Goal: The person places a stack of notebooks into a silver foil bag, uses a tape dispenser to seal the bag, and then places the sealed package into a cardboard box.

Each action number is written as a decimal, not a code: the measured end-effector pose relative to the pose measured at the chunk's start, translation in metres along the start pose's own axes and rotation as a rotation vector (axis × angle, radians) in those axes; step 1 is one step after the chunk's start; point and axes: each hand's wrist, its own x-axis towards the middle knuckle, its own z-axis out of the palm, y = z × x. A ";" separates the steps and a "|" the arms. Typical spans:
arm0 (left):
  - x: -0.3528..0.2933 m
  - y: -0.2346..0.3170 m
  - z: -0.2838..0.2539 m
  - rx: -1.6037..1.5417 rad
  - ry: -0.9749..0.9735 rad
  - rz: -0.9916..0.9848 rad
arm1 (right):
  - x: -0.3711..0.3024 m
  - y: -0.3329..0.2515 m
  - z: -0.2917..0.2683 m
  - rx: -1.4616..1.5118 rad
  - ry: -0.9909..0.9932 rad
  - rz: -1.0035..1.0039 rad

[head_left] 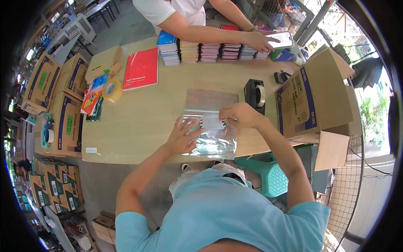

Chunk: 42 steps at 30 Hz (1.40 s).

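A clear plastic bag (210, 145) lies flat on the table in front of me, its lower part shiny and creased. Across its middle is a whitish strip with black marks at both ends; whether it is a label or a folded flap I cannot tell. My left hand (183, 135) rests on the bag's left side, fingers spread. At the strip's right end, my right hand (240, 115) has its fingers pinched together. What sits between those fingertips is hidden.
Stacks of notebooks (168, 52) line the far edge, where a person holds a phone (281, 40). A red notebook (140, 69), a tape roll (112, 90) and cartons (69, 122) are left. A black tape dispenser (253, 94) and open carton (300, 101) stand right; a green stool (273, 178) is below.
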 end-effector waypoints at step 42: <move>0.058 -0.005 -0.041 0.190 -0.334 0.204 | 0.018 0.006 0.003 -0.295 -0.136 -0.122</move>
